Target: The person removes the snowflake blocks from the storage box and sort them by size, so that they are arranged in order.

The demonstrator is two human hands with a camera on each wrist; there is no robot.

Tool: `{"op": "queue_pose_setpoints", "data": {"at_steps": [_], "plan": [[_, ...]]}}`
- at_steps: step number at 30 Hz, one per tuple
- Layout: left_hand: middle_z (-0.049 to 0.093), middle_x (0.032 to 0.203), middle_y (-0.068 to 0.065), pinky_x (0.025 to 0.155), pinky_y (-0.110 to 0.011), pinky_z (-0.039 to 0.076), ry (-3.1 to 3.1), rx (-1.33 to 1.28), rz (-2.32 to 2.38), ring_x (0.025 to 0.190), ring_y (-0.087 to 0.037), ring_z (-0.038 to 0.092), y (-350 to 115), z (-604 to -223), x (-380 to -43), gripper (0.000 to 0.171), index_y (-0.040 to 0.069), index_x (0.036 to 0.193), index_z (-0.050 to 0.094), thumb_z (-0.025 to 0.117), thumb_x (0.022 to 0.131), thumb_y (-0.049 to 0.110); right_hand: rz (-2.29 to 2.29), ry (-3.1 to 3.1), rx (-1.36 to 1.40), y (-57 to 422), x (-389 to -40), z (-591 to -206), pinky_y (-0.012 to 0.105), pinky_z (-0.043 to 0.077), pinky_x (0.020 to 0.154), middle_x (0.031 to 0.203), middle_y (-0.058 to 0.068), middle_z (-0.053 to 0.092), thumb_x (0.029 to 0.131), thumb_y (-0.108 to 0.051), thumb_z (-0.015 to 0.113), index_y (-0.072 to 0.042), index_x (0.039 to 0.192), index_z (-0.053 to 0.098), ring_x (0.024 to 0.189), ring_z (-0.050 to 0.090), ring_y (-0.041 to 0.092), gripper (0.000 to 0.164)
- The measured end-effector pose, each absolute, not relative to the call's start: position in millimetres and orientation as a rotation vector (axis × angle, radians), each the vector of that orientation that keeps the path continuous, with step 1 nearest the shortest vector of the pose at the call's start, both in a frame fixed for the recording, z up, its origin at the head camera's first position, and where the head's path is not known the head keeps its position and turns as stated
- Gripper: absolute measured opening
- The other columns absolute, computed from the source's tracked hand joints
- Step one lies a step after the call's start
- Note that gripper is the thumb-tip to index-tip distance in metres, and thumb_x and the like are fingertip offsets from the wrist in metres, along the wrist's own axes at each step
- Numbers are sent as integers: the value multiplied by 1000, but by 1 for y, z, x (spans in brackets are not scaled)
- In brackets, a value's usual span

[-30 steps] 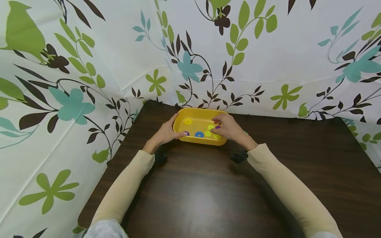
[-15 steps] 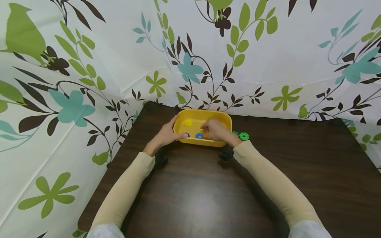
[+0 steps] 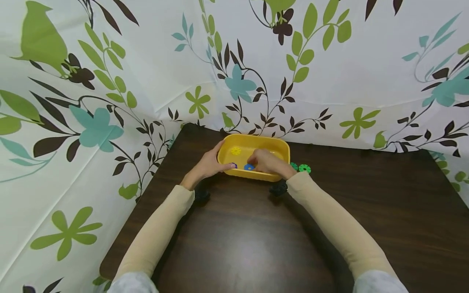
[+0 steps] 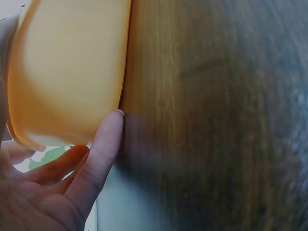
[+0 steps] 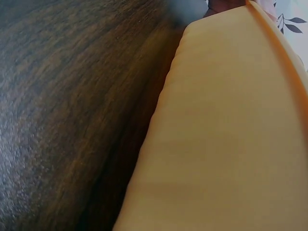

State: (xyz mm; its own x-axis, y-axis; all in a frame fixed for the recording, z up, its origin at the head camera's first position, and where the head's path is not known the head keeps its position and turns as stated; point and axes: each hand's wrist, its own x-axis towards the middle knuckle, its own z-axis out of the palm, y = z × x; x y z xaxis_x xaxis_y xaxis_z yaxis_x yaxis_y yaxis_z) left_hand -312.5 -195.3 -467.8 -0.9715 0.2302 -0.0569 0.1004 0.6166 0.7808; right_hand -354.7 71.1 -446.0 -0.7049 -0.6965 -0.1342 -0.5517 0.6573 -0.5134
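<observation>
A yellow plastic bin [image 3: 256, 141] stands at the back of the table. My left hand [image 3: 210, 162] grips its left end, thumb over the front rim; in the left wrist view the fingers [image 4: 103, 139] lie against the bin's outer wall [image 4: 72, 67]. My right hand [image 3: 269, 162] reaches down into the bin with bent fingers, close beside a blue flower-shaped disc [image 3: 249, 167]. I cannot tell whether its fingertips hold a piece. A dark blue disc [image 3: 234, 165] lies by the left thumb, and a yellow flower-shaped disc [image 3: 235, 151] lies farther back in the bin.
Two green flower-shaped discs [image 3: 304, 168] lie on the dark wooden table [image 3: 234, 228], just right of the bin. A white cloth [image 3: 154, 81] printed with leaves and birds hangs behind the table and along its left side.
My right hand has moved left and lower inside the bin, from its right end to near the blue disc. Its forearm no longer covers the green discs. The left hand keeps its grip.
</observation>
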Motion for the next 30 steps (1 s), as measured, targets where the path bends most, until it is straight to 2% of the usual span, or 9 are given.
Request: {"op": "queue_pose_setpoints", "data": {"at_steps": [5,11,18,24,30], "plan": [[59,151,-16,86,-37,63,2684,283,1291,100,-31,68,-193,-467,-313,116,25,177,15,86,91,54,-622,2561,-1006,71,-357,-447,43,61,102,109,8,84,96,-12,84,-7,117,85,93,65,21,21],[59,150,-17,86,-35,63,2687,293,1280,100,-29,69,-194,-465,-313,116,23,177,15,86,90,54,-588,2562,-973,67,-359,-447,43,62,102,112,10,83,97,-13,83,-6,120,84,96,67,23,24],[61,145,-19,82,-34,63,2693,296,1284,95,-30,70,-194,-466,-312,116,21,177,15,86,91,52,-563,2584,-951,61,-362,-447,41,61,96,108,13,80,96,-13,80,-1,115,81,95,67,25,22],[61,146,-18,85,-35,64,2689,286,1272,98,-29,68,-192,-466,-312,115,21,177,15,86,92,51,-582,2593,-904,62,-363,-447,40,60,95,107,12,78,96,-17,80,-2,114,79,95,66,25,24],[59,150,-20,86,-38,64,2704,275,1277,93,-29,70,-193,-465,-311,114,20,177,15,86,92,49,-652,2647,-909,66,-359,-443,41,60,94,108,13,76,93,-29,85,-1,118,77,97,66,25,38]]}}
